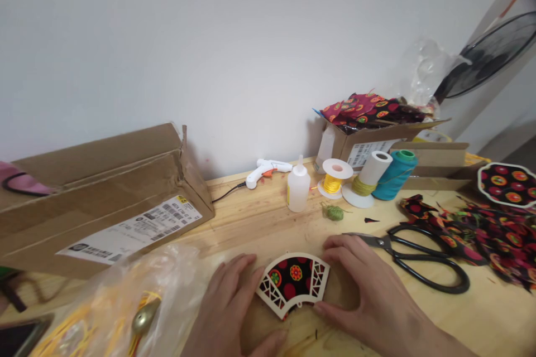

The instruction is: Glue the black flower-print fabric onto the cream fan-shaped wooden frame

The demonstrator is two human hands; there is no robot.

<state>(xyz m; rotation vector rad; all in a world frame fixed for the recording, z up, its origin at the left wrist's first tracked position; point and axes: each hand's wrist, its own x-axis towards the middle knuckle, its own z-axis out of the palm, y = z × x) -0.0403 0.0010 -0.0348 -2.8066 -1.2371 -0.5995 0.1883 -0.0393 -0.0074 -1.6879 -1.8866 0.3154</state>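
A fan-shaped piece (296, 272) lies on the wooden table between my hands. It has a cream openwork frame with lattice ends, and black cloth with red and orange round patterns fills its middle. My right hand (364, 284) grips its right end, thumb at the lower corner and fingers at the upper one. My left hand (230, 304) rests beside the left end, fingers curved and apart, with the index finger at the edge and the thumb lower down. Black-handled scissors (431, 256) lie right of my right hand, the blades partly hidden behind it.
A cardboard box (125, 195) and a plastic bag of yellow cords (146, 284) are left. Behind stand a white glue gun (268, 170), a squeeze bottle (298, 187), a yellow thread spool (334, 181) and a teal thread cone (396, 175). Cloth scraps (498, 234) lie right.
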